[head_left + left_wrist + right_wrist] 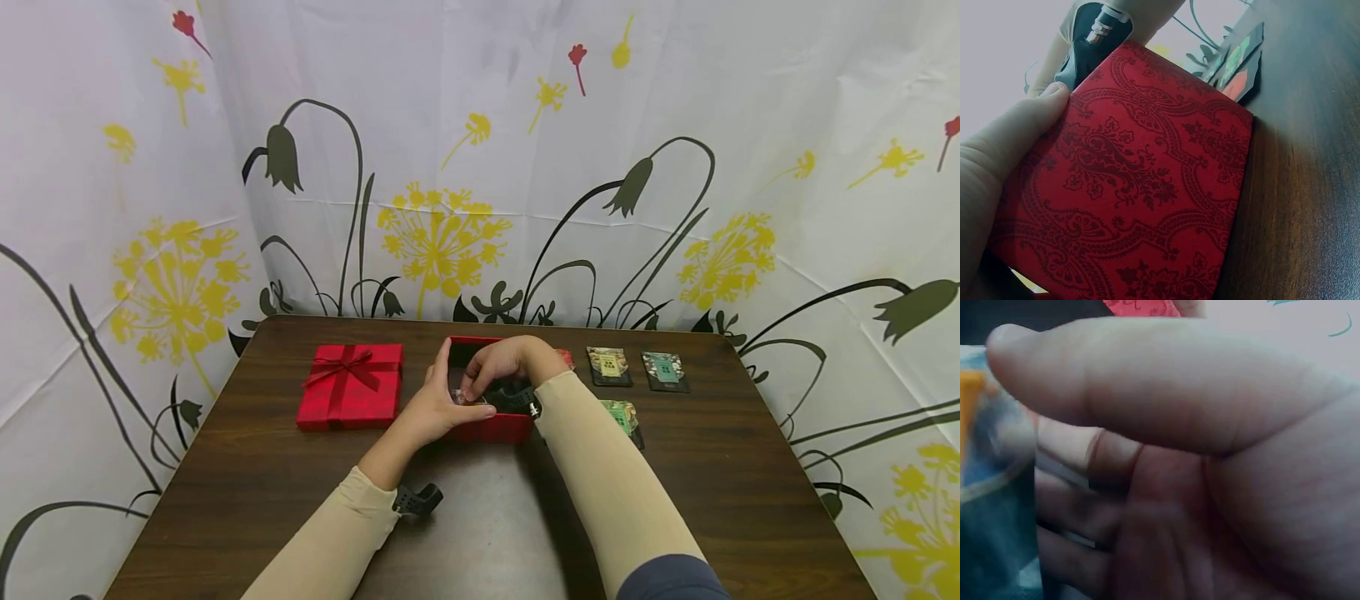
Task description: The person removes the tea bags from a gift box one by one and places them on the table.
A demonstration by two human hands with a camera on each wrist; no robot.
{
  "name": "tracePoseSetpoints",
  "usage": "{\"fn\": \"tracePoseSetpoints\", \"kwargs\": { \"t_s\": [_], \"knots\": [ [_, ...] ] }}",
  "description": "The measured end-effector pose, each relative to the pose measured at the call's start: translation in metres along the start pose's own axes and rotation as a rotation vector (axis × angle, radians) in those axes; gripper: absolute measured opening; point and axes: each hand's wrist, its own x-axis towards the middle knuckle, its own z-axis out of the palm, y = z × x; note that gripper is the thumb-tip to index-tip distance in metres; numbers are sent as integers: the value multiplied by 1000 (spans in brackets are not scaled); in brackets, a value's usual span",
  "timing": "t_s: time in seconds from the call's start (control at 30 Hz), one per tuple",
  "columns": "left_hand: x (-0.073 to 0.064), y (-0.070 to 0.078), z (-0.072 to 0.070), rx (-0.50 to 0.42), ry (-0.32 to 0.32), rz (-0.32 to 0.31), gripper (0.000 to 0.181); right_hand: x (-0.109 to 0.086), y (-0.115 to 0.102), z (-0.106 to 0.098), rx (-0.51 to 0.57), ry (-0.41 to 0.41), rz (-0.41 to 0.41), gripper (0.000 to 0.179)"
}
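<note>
A red patterned gift box point(491, 430), without its lid on, stands near the middle of the table; its inside is dark. My left hand point(435, 407) grips the box's left side, its thumb along the near rim and the fingers up behind. In the left wrist view, that thumb point(1047, 103) lies at the edge of the box's patterned wall point(1129, 169). Reaching over from the right, my right hand point(498, 367) is bent down into the box. Close up in the right wrist view, its thumb and fingers pinch a glossy blue-green packet point(994, 519) with an orange patch, mostly cut off.
Left of the box lies a red lid point(352, 408) with a ribbon bow. To the right are a yellow-labelled packet point(609, 367), a teal packet point(665, 372), a green packet point(621, 414) and a partly hidden red packet point(566, 358). A floral curtain point(480, 167) hangs behind the table.
</note>
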Motion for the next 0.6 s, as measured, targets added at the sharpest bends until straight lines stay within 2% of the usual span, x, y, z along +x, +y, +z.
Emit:
{"fn": "tracePoseSetpoints", "kwargs": {
  "t_s": [0.2, 0.4, 0.6],
  "knots": [
    [-1, 0, 1, -7, 3, 14, 144, 1, 2, 3, 27, 4, -50, 15],
    [-2, 0, 1, -12, -2, -1, 142, -1, 3, 3, 35, 11, -92, 15],
    [0, 0, 0, -3, 0, -10, 142, -3, 4, 2, 87, 73, -150, 12]
  ]
}}
